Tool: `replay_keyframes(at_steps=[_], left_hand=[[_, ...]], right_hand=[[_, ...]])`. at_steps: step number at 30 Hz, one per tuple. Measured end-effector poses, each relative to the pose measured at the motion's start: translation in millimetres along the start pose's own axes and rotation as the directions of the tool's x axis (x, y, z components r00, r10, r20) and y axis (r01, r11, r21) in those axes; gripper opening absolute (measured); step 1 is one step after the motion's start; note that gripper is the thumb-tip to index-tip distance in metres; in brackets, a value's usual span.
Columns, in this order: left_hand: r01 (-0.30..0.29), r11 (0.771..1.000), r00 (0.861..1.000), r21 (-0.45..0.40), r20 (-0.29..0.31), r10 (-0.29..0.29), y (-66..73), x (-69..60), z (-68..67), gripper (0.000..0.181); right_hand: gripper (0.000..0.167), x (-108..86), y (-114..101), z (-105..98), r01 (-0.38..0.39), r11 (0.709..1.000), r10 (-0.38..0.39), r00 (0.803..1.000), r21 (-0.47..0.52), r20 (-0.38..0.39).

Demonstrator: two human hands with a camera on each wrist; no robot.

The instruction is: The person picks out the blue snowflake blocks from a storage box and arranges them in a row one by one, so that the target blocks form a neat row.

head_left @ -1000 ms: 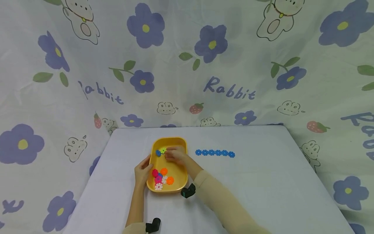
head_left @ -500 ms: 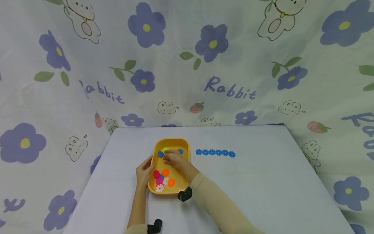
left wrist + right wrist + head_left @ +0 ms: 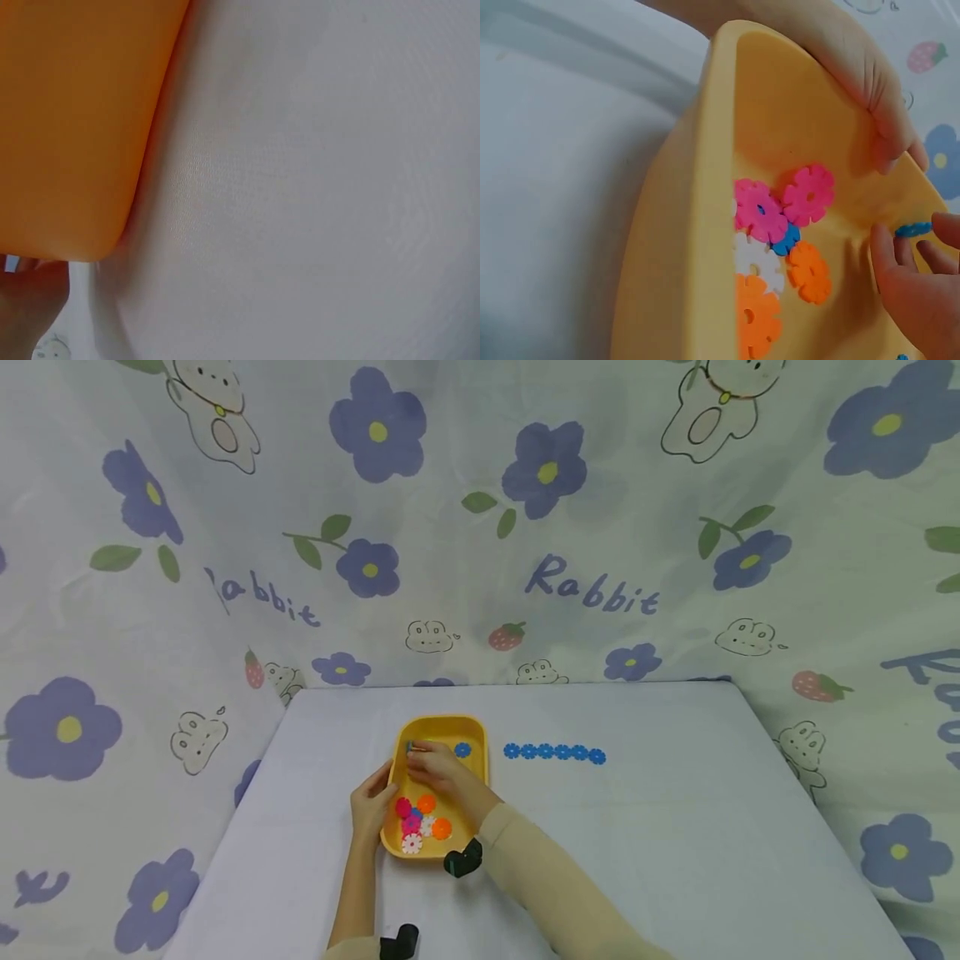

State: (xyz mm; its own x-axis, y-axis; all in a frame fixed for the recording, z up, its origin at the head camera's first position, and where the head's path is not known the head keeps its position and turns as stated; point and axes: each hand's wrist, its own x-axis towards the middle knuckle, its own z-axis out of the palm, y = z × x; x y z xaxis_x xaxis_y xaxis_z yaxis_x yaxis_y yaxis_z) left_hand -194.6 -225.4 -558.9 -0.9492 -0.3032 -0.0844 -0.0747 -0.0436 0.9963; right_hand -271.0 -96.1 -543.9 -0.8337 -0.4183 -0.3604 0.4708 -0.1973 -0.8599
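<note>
Down the near end of the yellow tray (image 3: pixel 442 727), pink, white, orange and blue flower pieces (image 3: pixel 412 823) crowd together. My left hand (image 3: pixel 371 806) grips the tray's left side; my right hand (image 3: pixel 437 769) pinches a blue disc (image 3: pixel 913 229) far left, a loose disc (image 3: pixel 462 749) to its right. Beyond, six-disc row (image 3: pixel 562 752), white desk (image 3: pixel 697 827) running wide, printed cloth (image 3: pixel 450 452) behind!

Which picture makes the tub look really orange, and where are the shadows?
Left wrist view: the tub looks deep orange, with a shadow along its edge; right wrist view: soft shadow on the table beside it, another inside, by the right hand.
</note>
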Motion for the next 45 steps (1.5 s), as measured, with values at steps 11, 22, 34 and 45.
replay_keyframes(at_steps=[11, 22, 34, 45], left_hand=[[-0.018, 1.0, 1.0, -0.024, -0.013, 0.017, -1.6, -0.1, 0.2, 0.044], [-0.021, 1.0, 1.0, 0.011, -0.013, 0.021, -1.2, 0.0, 1.7, 0.044], [0.008, 1.0, 1.0, 0.006, -0.003, -0.008, 0.6, -2.2, 1.9, 0.044], [-0.003, 0.999, 1.0, 0.037, -0.021, 0.004, 0.2, -0.9, 1.2, 0.044]], right_hand=[[0.042, -0.9, 6, 3, -0.033, 0.999, 0.033, 0.999, -0.002, -0.028], [0.026, 0.8, 12, -5, 0.021, 0.997, -0.008, 0.984, 0.068, -0.179], [0.021, -2.9, 4, -18, 0.07, 0.984, -0.129, 0.915, -0.165, -0.382], [0.025, -15.3, -10, -21, 0.032, 0.989, -0.077, 0.947, -0.146, -0.313]])
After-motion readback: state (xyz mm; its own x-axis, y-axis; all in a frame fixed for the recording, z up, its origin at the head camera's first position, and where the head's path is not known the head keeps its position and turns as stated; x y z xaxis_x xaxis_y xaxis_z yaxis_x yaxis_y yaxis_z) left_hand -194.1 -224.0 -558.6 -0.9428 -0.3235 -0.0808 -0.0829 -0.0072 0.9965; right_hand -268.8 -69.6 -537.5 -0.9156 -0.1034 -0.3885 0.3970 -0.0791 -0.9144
